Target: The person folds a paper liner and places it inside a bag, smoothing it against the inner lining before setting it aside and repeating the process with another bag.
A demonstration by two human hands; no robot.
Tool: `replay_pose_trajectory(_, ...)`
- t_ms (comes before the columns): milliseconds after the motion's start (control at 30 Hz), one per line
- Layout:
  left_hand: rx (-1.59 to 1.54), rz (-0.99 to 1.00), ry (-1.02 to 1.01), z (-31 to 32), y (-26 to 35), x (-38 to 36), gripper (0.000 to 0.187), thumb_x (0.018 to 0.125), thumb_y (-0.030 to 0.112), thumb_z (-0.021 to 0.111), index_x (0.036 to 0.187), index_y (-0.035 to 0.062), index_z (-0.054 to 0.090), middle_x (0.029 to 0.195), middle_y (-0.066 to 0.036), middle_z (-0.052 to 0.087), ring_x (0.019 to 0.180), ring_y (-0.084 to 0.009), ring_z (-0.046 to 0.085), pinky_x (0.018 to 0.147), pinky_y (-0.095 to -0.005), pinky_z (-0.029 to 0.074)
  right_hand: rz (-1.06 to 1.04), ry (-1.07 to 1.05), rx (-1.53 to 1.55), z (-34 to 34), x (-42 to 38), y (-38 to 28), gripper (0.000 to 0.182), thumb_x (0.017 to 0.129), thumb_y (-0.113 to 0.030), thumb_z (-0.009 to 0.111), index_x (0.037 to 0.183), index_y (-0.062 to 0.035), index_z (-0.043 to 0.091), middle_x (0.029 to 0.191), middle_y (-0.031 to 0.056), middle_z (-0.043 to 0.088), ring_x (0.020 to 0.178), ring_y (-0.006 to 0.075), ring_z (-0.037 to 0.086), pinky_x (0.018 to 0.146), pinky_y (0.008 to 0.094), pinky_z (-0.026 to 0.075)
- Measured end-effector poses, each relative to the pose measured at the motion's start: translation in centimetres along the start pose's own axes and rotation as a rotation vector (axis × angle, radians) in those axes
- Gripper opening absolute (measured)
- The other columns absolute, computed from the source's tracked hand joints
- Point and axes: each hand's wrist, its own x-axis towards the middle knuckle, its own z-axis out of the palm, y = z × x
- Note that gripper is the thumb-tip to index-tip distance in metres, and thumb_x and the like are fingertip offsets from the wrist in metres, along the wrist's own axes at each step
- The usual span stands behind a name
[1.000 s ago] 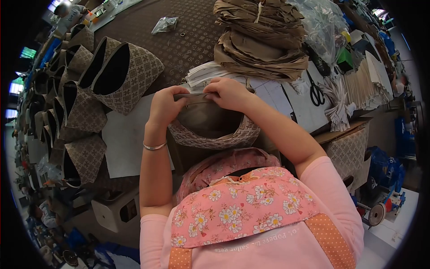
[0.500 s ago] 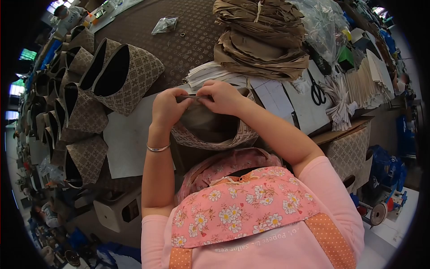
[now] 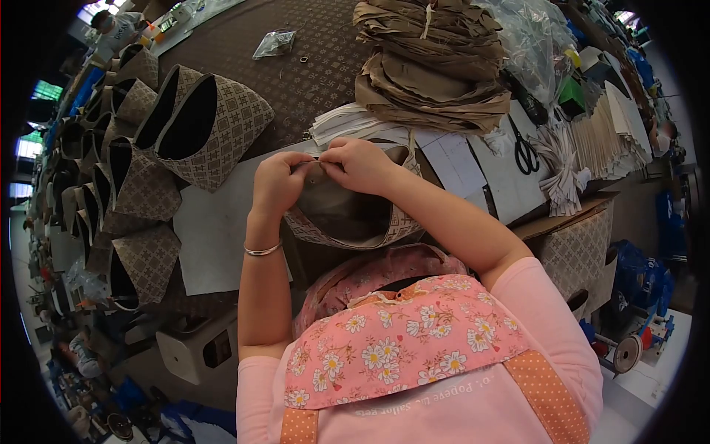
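A patterned bag piece (image 3: 342, 214) lies open towards me at the table's front edge, its grey-brown inside showing. My left hand (image 3: 278, 182) pinches the far rim of this piece from the left. From the right, my right hand (image 3: 359, 164) pinches the same rim, its fingertips almost touching those of my left hand. The rim between the fingertips is small and partly hidden by the fingers. White strips (image 3: 351, 122) lie just beyond my hands.
Patterned bag pieces (image 3: 214, 133) stand in rows on the left. Stacked brown fabric (image 3: 433, 89) is at the back, with black scissors (image 3: 524, 150) and bundled pale strips (image 3: 560, 166) on the right. A small plastic bag (image 3: 274, 44) lies farther back. A distant person (image 3: 115, 31) is at upper left.
My two hands have drawn closer together along the rim; the gap between their fingertips has narrowed. The view has shifted slightly.
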Motion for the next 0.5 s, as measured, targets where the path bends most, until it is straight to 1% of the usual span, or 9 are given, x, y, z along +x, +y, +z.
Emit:
replay_pose_trajectory(100,-0.094,-0.009,-0.016,-0.1,-0.5,-0.2,0.016,0.087,0.009,0.063,0.099,0.0029,0.073,0.091,-0.013,0.072,0.081,-0.0206,0.069,0.074,-0.0293,0.052,0.031,-0.067,-0.089,-1.6,-0.3,-0.5,0.018,0.083,-0.02,0.064,0.093,-0.0079,0.072,0.087,0.0088,0.065,0.084,0.0284,0.065,0.071,0.0378,0.053)
replay_pose_trajectory(167,-0.176,-0.008,-0.027,-0.3,-1.0,-0.3,0.018,0.091,0.008,0.06,0.103,0.0024,0.072,0.092,-0.012,0.073,0.083,-0.0179,0.069,0.076,-0.0279,0.051,0.147,-0.223,-0.3,-3.5,-0.8,-0.6,0.022,0.083,-0.027,0.059,0.091,-0.0135,0.074,0.094,0.0077,0.067,0.087,0.0302,0.066,0.074,0.0427,0.054)
replay_pose_trajectory(267,-0.388,-0.049,-0.041,-1.0,-1.6,-0.7,0.025,0.097,0.006,0.053,0.116,0.0005,0.066,0.103,-0.011,0.072,0.096,-0.0151,0.065,0.087,-0.0255,0.048,0.296,-0.316,-0.416,-7.3,-2.7,0.3,0.025,0.084,-0.03,0.058,0.089,-0.0127,0.075,0.104,0.0071,0.069,0.088,0.0315,0.066,0.076,0.0434,0.054)
replay_pose_trajectory(300,-0.565,-0.087,-0.063,-1.3,-1.8,-1.0,0.028,0.099,0.008,0.049,0.123,0.0,0.061,0.11,-0.012,0.069,0.104,-0.0159,0.062,0.092,-0.0264,0.045,0.304,-0.312,-0.421,-9.2,-3.5,0.0,0.025,0.084,-0.03,0.058,0.089,-0.0127,0.075,0.104,0.0071,0.069,0.088,0.0315,0.066,0.076,0.0434,0.054)
replay_pose_trajectory(333,-0.743,-0.125,-0.087,-1.6,-2.0,-1.2,0.032,0.101,0.01,0.046,0.13,-0.0004,0.056,0.117,-0.013,0.066,0.111,-0.0167,0.059,0.098,-0.0272,0.043,0.421,-0.371,-0.378,-11.4,-4.3,-0.5,0.026,0.084,-0.031,0.06,0.097,-0.013,0.074,0.11,0.0083,0.068,0.093,0.0309,0.065,0.079,0.0423,0.054)
replay_pose_trajectory(367,-0.748,-0.116,-0.099,-1.9,-2.0,-1.4,0.032,0.101,0.01,0.046,0.13,-0.0004,0.056,0.117,-0.013,0.066,0.111,-0.0167,0.059,0.098,-0.0272,0.043,0.541,-0.427,-0.332,-13.0,-5.4,-0.7,0.029,0.084,-0.032,0.062,0.104,-0.0132,0.072,0.116,0.0095,0.067,0.098,0.0303,0.065,0.083,0.0413,0.053)
replay_pose_trajectory(400,-0.891,-0.165,-0.1,-2.3,-1.7,-1.7,0.034,0.102,0.013,0.045,0.132,-0.0001,0.054,0.12,-0.014,0.065,0.115,-0.0178,0.057,0.1,-0.0285,0.041,0.556,-0.418,-0.34,-13.8,-7.0,-0.3,0.029,0.084,-0.032,0.062,0.104,-0.0132,0.072,0.116,0.0095,0.067,0.098,0.0303,0.065,0.083,0.0413,0.053)
replay_pose_trajectory(467,-1.049,-0.206,-0.137,-2.5,-2.3,-2.5,0.036,0.103,0.017,0.043,0.134,0.0003,0.052,0.122,-0.016,0.063,0.118,-0.0189,0.055,0.102,-0.0297,0.04,0.451,-0.28,0.263,-14.2,-11.2,0.7,0.046,0.08,-0.032,0.072,0.122,-0.0147,0.064,0.123,0.0124,0.063,0.108,0.0279,0.063,0.091,0.0382,0.05)
replay_pose_trajectory(500,-1.316,-0.247,-0.149,-2.2,-3.3,-2.8,0.037,0.103,0.019,0.044,0.135,0.0007,0.05,0.124,-0.016,0.062,0.12,-0.0196,0.054,0.103,-0.0311,0.041,0.31,-0.232,0.245,-12.3,-13.4,2.1,0.055,0.077,-0.031,0.077,0.127,-0.0158,0.059,0.125,0.0133,0.062,0.111,0.027,0.061,0.093,0.0374,0.048)
